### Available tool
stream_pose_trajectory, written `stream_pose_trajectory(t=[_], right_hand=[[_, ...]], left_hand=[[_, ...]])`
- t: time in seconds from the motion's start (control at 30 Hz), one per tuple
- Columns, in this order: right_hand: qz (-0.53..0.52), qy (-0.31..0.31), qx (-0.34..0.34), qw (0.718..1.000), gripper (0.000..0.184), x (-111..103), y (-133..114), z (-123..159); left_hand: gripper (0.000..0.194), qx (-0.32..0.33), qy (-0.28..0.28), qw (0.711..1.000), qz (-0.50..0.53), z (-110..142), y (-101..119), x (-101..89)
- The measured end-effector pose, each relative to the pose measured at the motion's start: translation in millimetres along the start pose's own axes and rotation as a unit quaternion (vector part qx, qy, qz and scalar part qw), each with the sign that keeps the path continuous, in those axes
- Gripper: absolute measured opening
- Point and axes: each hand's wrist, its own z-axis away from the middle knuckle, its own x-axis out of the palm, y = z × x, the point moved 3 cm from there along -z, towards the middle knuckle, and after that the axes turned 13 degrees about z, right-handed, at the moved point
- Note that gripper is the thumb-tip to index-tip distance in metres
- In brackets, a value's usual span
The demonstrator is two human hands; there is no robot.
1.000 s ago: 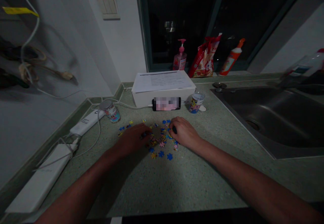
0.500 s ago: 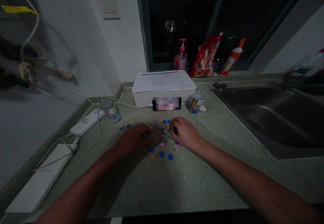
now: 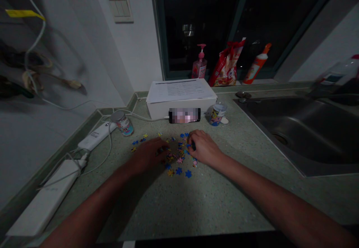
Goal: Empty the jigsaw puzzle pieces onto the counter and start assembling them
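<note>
Many small jigsaw puzzle pieces lie loose on the counter, among them a blue piece (image 3: 188, 174), a yellow-orange piece (image 3: 171, 173) and a pink piece (image 3: 180, 160). At the left side of this pile rests my left hand (image 3: 150, 152), its fingers bent and a gap showing between thumb and fingers. My right hand (image 3: 206, 147) is at the pile's right side, fingers curled in toward the thumb beside several blue pieces. Whatever lies between its fingertips is too small and dark to make out. A few pieces, such as a blue one (image 3: 135, 143), lie apart beyond my left hand.
Behind the pile a phone (image 3: 184, 116) leans against a white box (image 3: 157, 109) with a printed sheet on top. Two small jars, a left one (image 3: 123, 124) and a right one (image 3: 217, 115), flank it. Power strips (image 3: 47, 199) lie left; a sink (image 3: 303, 128) is right.
My left hand has shifted slightly, and the gap between its thumb and fingers looks clearer. My right hand stays nearly in place. The loose pieces look unchanged.
</note>
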Motion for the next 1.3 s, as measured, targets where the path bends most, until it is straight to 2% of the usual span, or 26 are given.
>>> stream_pose_trajectory(t=[0.23, 0.4, 0.53, 0.73, 0.87, 1.03, 1.13, 1.23, 1.3], right_hand=[[-0.024, -0.021, -0.028, 0.999, 0.014, -7, -5, 2], [-0.113, -0.001, -0.045, 0.993, 0.014, -12, -23, 7], [-0.166, 0.005, -0.052, 0.985, 0.017, -13, -39, 13], [-0.199, -0.004, -0.046, 0.979, 0.013, -12, -45, 16], [-0.201, 0.003, -0.043, 0.979, 0.019, -10, -39, 15], [-0.143, 0.028, -0.036, 0.989, 0.018, -5, -20, 11], [-0.103, 0.036, -0.025, 0.994, 0.019, -6, -8, 8], [-0.076, 0.033, -0.020, 0.996, 0.021, -6, 0, 5], [-0.065, 0.034, -0.015, 0.997, 0.022, -4, 5, 3]], left_hand=[[0.018, 0.003, 0.002, 1.000, 0.006, 0, -1, 1.9], [0.020, 0.019, 0.023, 0.997, 0.071, 1, 7, 9.2], [0.017, 0.013, 0.000, 0.992, 0.122, 3, 18, 15.0], [0.017, 0.011, 0.008, 0.993, 0.119, 3, 15, 15.2], [0.018, -0.021, 0.041, 0.994, 0.103, -1, 1, -0.1], [0.025, -0.053, 0.134, 0.989, 0.027, -3, -23, -42.6], [0.029, -0.101, 0.126, 0.985, -0.053, -2, -43, -60.5], [0.030, -0.142, 0.087, 0.980, -0.112, 0, -59, -66.9], [0.028, -0.162, 0.083, 0.976, -0.120, 1, -66, -67.7]])
